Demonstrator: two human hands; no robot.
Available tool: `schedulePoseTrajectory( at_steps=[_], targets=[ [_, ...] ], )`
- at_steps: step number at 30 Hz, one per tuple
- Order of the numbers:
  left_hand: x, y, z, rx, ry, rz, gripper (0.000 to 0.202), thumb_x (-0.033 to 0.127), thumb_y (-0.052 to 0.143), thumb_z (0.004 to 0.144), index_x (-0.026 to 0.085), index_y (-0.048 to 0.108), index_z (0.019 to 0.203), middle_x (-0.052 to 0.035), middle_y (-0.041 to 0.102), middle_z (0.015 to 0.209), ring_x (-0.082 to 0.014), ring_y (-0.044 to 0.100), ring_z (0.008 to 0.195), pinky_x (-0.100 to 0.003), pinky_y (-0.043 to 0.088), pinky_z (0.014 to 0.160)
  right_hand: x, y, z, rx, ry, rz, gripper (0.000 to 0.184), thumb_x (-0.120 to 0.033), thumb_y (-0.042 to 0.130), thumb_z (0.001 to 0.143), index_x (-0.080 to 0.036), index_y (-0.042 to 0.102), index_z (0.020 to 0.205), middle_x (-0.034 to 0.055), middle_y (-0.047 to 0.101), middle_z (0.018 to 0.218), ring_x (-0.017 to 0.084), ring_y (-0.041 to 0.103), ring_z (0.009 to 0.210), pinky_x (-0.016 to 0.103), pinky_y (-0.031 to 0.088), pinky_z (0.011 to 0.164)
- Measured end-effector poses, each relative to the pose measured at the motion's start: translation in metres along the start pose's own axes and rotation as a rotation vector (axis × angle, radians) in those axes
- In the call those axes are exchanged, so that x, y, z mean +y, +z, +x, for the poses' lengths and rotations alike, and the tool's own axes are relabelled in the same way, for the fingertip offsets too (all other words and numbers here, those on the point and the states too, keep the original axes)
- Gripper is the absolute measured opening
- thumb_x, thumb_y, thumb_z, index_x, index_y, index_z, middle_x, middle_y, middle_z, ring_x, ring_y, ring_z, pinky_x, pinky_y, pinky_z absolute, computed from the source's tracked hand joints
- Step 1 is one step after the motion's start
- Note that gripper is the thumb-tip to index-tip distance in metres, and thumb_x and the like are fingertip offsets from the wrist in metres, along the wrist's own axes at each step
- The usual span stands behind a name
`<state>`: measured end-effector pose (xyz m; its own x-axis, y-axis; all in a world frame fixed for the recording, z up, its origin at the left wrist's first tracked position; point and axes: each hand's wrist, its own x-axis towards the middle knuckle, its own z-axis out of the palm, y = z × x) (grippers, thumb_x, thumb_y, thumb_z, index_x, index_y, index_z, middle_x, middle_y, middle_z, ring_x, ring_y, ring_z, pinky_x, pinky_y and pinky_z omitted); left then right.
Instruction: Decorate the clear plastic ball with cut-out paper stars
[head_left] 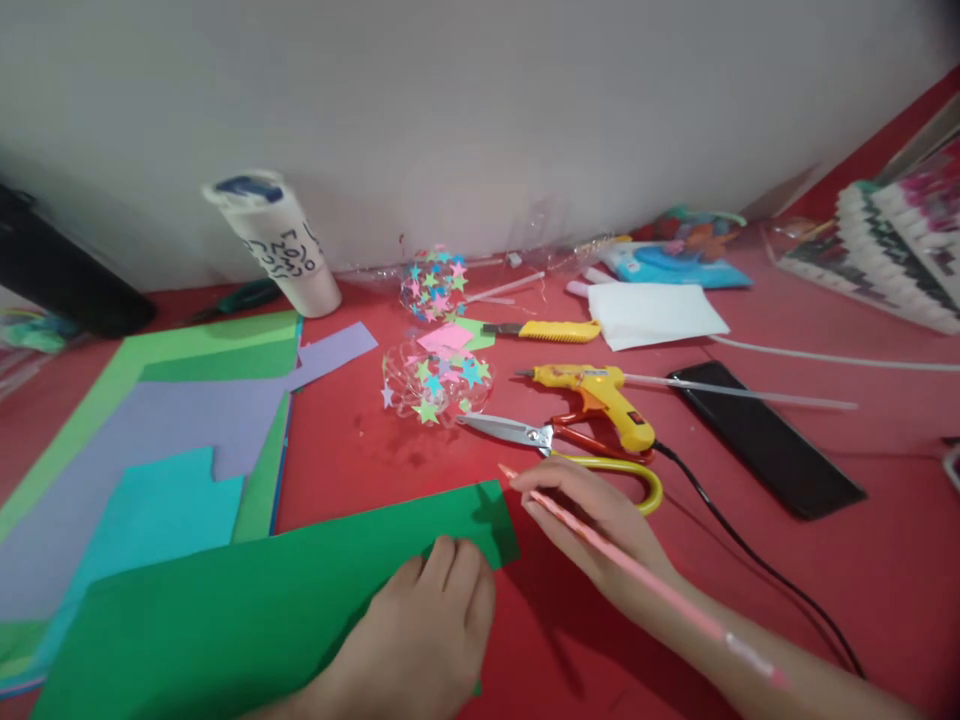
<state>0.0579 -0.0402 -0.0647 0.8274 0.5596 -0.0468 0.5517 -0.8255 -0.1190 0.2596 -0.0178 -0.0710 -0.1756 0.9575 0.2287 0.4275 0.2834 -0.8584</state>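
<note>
Green paper (247,610) pinned flat under spread left hand (427,640); pink pencil (637,580) pinched in right hand (600,530), tip beside paper's corner.

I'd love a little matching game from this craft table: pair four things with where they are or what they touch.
Things:
1. pink pencil
2. dark green paper
3. glue gun
4. phone

Places:
A. flat on the red table, right of the glue gun
B. under the left hand
C. in the right hand
D. just beyond the scissors

Pairs: 1-C, 2-B, 3-D, 4-A
</note>
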Motion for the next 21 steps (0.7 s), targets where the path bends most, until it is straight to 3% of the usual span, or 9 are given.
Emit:
schedulePoseTrajectory(
  at_steps=[3,5,8,13,21],
  targets=[
    [-0.015,-0.011,0.005,-0.102,-0.118,-0.162,0.031,0.010,0.050,0.079,0.017,0.060,0.107,-0.0104,0.064,0.099,-0.0249,0.060,0.089,-0.037,0.053,0.071,-0.002,-0.002,0.001,-0.023,0.007,0.053,0.013,-0.020,0.051,0.089,-0.022,0.059,0.080,0.0007,0.064,0.077,0.015,0.061,0.072,0.024,0.046,0.065],
    [-0.023,-0.013,0.005,-0.090,-0.238,-0.254,0.034,0.019,0.055,0.081,0.017,0.056,0.115,-0.0125,0.058,0.115,-0.0283,0.054,0.107,-0.044,0.047,0.089,-0.004,-0.002,0.000,-0.024,-0.022,0.049,0.019,-0.021,0.051,0.089,-0.021,0.055,0.071,-0.0002,0.061,0.073,0.015,0.058,0.069,0.024,0.045,0.065],
    [-0.031,-0.009,0.002,-0.070,-0.349,-0.344,0.053,0.032,0.060,0.080,0.014,0.046,0.128,-0.0160,0.048,0.131,-0.0329,0.040,0.123,-0.050,0.035,0.101,-0.003,-0.002,-0.002,-0.038,-0.060,-0.014,0.021,-0.022,0.048,0.090,-0.021,0.049,0.070,-0.0006,0.056,0.071,0.014,0.055,0.066,0.024,0.044,0.063],
    [-0.036,-0.005,0.001,-0.046,-0.414,-0.498,0.059,0.037,0.065,0.075,0.018,0.047,0.128,-0.0112,0.050,0.122,-0.0303,0.043,0.115,-0.047,0.032,0.100,0.001,0.001,-0.003,-0.053,-0.127,-0.102,0.015,-0.023,0.044,0.092,-0.020,0.055,0.083,0.0025,0.062,0.078,0.016,0.058,0.073,0.027,0.045,0.068],
    [-0.040,-0.011,0.007,0.031,-0.462,-0.659,0.051,0.034,0.070,0.063,0.022,0.055,0.110,-0.0064,0.050,0.107,-0.0289,0.047,0.105,-0.043,0.039,0.092,0.002,0.005,-0.002,-0.034,-0.223,-0.323,0.024,-0.028,0.045,0.092,-0.019,0.056,0.073,0.0029,0.060,0.071,0.017,0.054,0.067,0.027,0.039,0.061]
  ],
)
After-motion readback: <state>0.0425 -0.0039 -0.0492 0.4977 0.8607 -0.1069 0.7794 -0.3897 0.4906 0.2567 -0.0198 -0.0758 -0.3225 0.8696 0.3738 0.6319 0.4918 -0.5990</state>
